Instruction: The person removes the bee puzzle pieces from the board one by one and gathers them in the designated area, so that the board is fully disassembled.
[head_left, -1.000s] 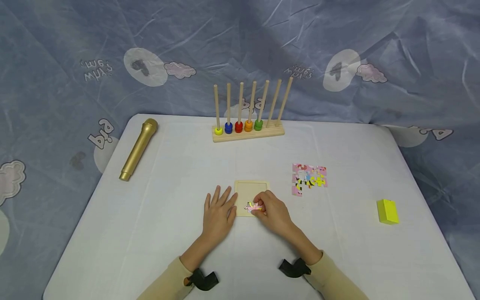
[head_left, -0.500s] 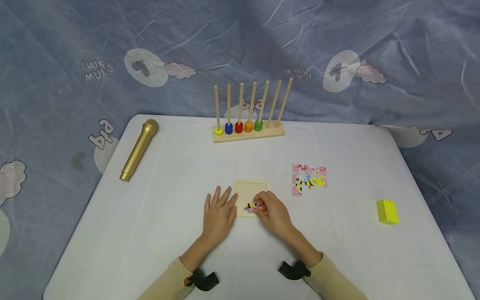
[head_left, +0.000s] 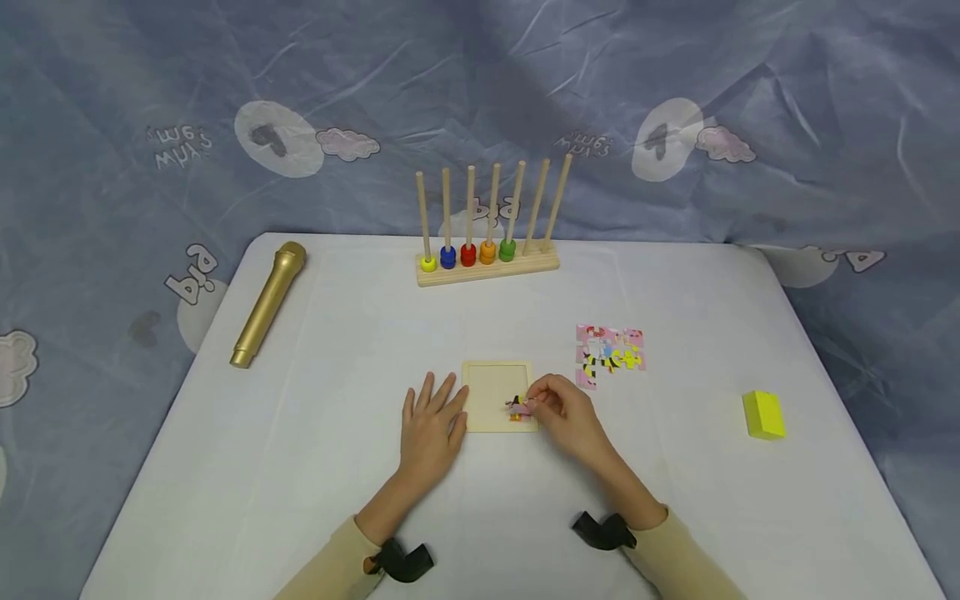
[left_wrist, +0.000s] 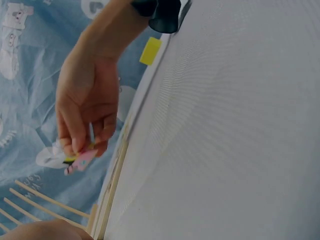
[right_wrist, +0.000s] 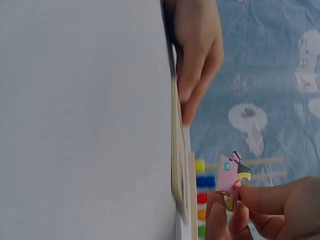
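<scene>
My right hand [head_left: 570,417] pinches a pink, yellow and black jigsaw puzzle piece [head_left: 517,409] between thumb and fingertips. It is over the lower right of a square, pale wooden puzzle tray [head_left: 487,379]. Seen from the right wrist, the piece [right_wrist: 229,175] stands on edge, raised above the tray. My left hand [head_left: 431,429] lies with fingers spread, its index finger and thumb at the tray's left edge. Beyond the tray to the right, a partly joined jigsaw puzzle [head_left: 611,354] lies on the white table.
A wooden peg stand [head_left: 487,271] with coloured beads is at the back of the table [head_left: 360,333]. To the left lies a gold microphone-shaped object [head_left: 268,305]. A yellow block [head_left: 764,415] sits at the right. A printed blue-grey cloth [head_left: 420,75] hangs behind.
My right hand has shifted slightly right and turned the puzzle piece in its fingers. My left hand stays beside the tray. The head view has shifted a little.
</scene>
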